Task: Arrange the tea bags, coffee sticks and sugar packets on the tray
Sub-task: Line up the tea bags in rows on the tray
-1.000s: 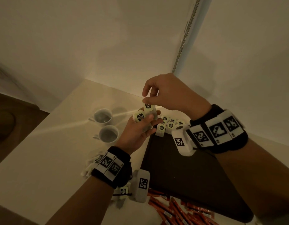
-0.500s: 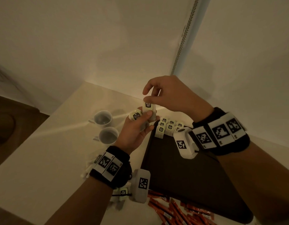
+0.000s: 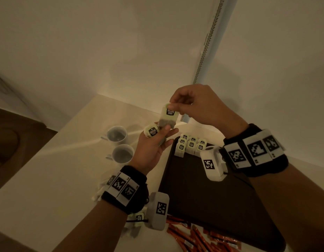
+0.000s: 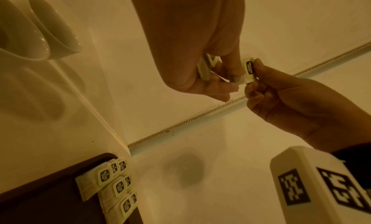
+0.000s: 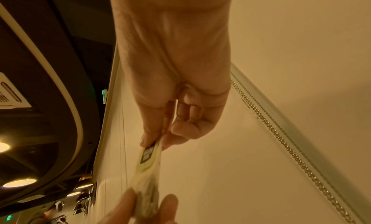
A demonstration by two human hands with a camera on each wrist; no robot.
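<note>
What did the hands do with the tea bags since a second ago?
The right hand lifted the tea bag it pinches up, almost out of the left hand; its lower end is by the left fingertips. The left hand keeps holding another tea bag. The tea bags on the tray and both cups stayed put.

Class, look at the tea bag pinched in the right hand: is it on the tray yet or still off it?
Off it. The right hand pinches the pale-green-tagged tea bag in the air, beyond the dark rectangular tray.

Coffee sticks (image 3: 199, 237) cut off below
</note>
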